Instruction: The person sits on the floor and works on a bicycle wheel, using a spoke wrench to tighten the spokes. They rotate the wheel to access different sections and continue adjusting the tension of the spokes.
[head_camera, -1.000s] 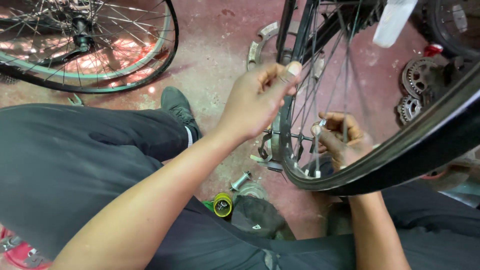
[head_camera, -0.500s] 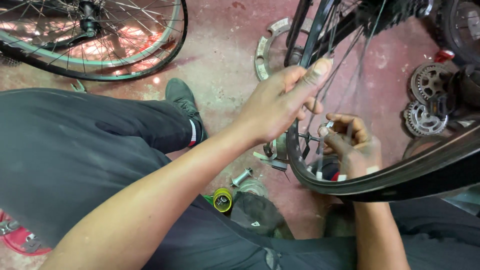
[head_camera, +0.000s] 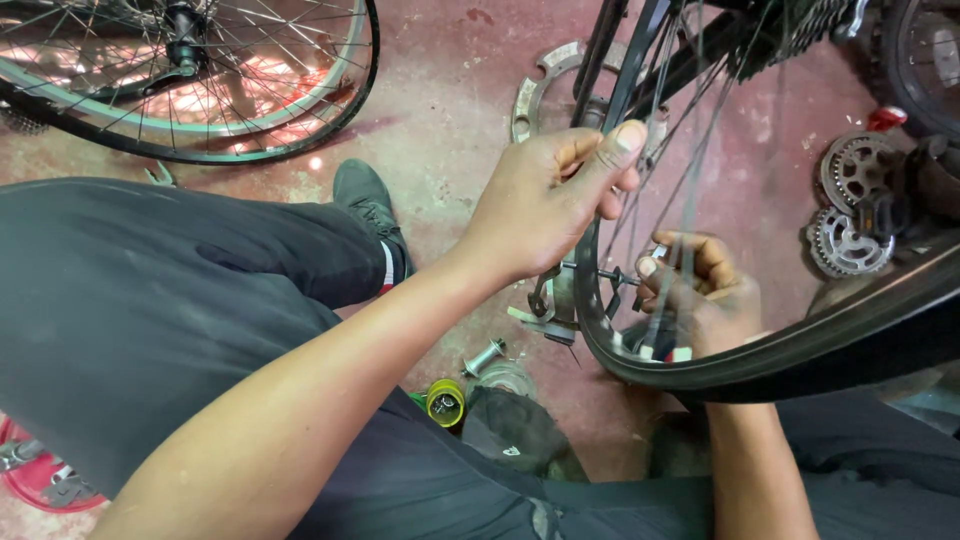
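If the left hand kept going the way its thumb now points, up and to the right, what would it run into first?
The left hand is already gripping the black tyre of the bicycle wheel. Past its thumb, the thin spokes probably come first, though depth is hard to judge from the head view.

The tyre is matt black rubber, its spokes thin bright metal. The sprockets are dull grey steel. The floor is rough, scuffed red concrete; the trousers are matt dark cloth.
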